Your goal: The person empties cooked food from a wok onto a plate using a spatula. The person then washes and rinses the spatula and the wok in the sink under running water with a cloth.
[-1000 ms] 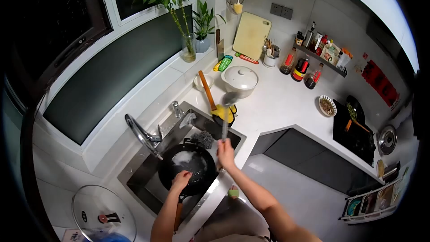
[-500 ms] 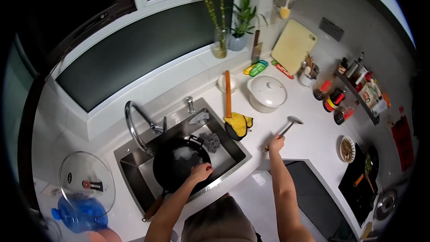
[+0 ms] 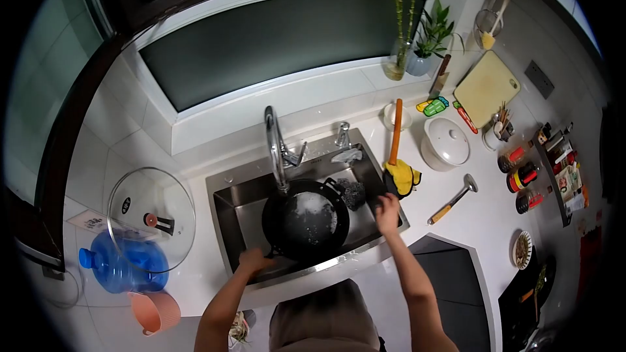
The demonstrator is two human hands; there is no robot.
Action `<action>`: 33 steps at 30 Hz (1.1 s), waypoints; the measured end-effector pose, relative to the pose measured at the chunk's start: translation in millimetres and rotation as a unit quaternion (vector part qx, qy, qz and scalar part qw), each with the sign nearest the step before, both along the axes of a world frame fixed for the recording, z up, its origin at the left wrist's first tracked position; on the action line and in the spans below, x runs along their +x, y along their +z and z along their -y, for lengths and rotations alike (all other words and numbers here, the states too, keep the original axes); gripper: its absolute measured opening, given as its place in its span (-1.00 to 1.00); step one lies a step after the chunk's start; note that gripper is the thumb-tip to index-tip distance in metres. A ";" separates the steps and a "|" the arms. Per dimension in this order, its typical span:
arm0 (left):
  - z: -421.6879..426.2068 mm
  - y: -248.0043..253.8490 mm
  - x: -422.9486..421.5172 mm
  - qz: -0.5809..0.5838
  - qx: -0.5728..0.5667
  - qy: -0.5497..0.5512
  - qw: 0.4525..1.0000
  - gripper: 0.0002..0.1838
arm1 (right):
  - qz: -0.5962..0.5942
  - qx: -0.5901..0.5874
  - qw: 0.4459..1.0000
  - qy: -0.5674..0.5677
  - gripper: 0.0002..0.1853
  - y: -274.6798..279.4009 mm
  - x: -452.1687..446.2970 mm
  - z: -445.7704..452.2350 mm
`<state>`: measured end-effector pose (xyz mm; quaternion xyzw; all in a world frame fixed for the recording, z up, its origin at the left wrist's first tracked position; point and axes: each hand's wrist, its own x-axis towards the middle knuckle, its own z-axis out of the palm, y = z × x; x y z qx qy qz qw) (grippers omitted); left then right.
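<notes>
A black wok (image 3: 305, 221) with foamy water in it sits in the steel sink (image 3: 240, 212). My left hand (image 3: 254, 262) is closed at the wok's lower left, where its wooden handle is; the hand covers most of that handle. Over the sink's right rim is my right hand (image 3: 387, 214), empty, its fingers apart. To its right, the ladle (image 3: 454, 200) lies on the counter with its wooden handle toward me. A dark scouring pad (image 3: 353, 194) rests in the sink beside the wok. Yellow-and-black gloves (image 3: 402, 178) lie near the right rim.
The faucet (image 3: 274, 150) arches over the wok. Behind the ladle stands a white lidded pot (image 3: 445, 144). A glass lid (image 3: 151, 220), a blue water jug (image 3: 127, 262) and a pink cup (image 3: 155, 313) are at the left. Sauce jars (image 3: 523, 176) stand at the right.
My right hand has let go of the ladle on the counter and moved left to the sink. My left hand has left the wok's inside for its handle. The view has shifted.
</notes>
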<state>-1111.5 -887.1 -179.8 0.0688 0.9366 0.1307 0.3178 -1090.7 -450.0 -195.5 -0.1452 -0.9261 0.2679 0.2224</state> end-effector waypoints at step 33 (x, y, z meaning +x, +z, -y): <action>33.6 -36.2 -82.7 -0.134 -0.031 -0.199 0.970 -0.65 | 0.374 0.120 0.919 0.034 -0.43 9.2 -42.8 81.2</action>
